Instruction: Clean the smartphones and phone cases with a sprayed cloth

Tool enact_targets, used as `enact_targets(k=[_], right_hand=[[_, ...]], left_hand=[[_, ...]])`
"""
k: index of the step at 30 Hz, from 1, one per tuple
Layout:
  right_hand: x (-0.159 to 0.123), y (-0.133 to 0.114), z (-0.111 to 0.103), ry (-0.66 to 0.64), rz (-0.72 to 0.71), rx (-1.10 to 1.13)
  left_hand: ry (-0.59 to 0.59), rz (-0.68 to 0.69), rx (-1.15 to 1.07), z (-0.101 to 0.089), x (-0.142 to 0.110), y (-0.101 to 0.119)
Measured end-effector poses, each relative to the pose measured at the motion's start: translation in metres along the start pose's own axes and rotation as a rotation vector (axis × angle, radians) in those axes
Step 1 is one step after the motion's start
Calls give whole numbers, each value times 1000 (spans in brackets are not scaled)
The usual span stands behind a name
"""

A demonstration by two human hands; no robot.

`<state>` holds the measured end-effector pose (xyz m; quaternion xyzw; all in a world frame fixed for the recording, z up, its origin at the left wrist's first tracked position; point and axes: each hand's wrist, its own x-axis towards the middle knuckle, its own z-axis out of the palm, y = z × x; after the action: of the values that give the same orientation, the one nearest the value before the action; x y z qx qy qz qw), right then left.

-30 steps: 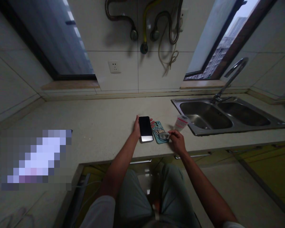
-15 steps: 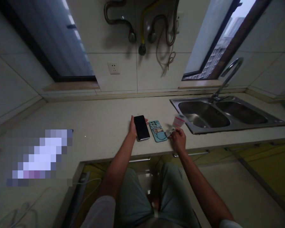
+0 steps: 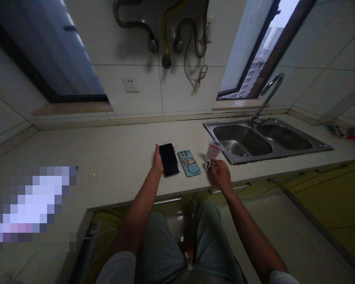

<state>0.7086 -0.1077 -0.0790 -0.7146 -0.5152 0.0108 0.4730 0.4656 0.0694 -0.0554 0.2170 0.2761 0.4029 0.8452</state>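
A person's left hand (image 3: 157, 158) is clamped around a black phone (image 3: 169, 159), palm at its left edge, fingertips showing past its far right side. The left forearm reaches in from the near left. The right hand (image 3: 221, 174), on a forearm slanting in from the near right, holds thumb and finger together on a small translucent piece (image 3: 208, 164), its outline too dim to read. The phone is screen up and slightly slanted above the tabletop (image 3: 124, 154); whether it rests there cannot be told. Just to its right, a teal phone case (image 3: 189, 163) with a cartoon figure lies flat between the 2 hands. Just beyond the right hand stands out a clear packet (image 3: 213, 149) with red print, near the left end of a steel 2-bowl sink (image 3: 286, 152) with a curved tap (image 3: 273, 85). On the far wall, a socket (image 3: 131, 85) sits between 2 windows.

Compared with 1.0 s earlier, the right hand and its piece have moved right, off the case's near right corner. The left fingertips, then at the case's far left corner, are now apart from it. The bright reflection at the phone's near end is gone, leaving the screen dark.
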Motion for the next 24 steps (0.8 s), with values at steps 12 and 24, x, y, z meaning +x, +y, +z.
enact_targets(k=[12, 24], right_hand=[[-15, -80, 43, -342, -153, -256], [-4, -86, 66, -321, -55, -215]], left_hand=[[30, 37, 3, 3, -4, -3], [146, 104, 3, 6, -4, -3]])
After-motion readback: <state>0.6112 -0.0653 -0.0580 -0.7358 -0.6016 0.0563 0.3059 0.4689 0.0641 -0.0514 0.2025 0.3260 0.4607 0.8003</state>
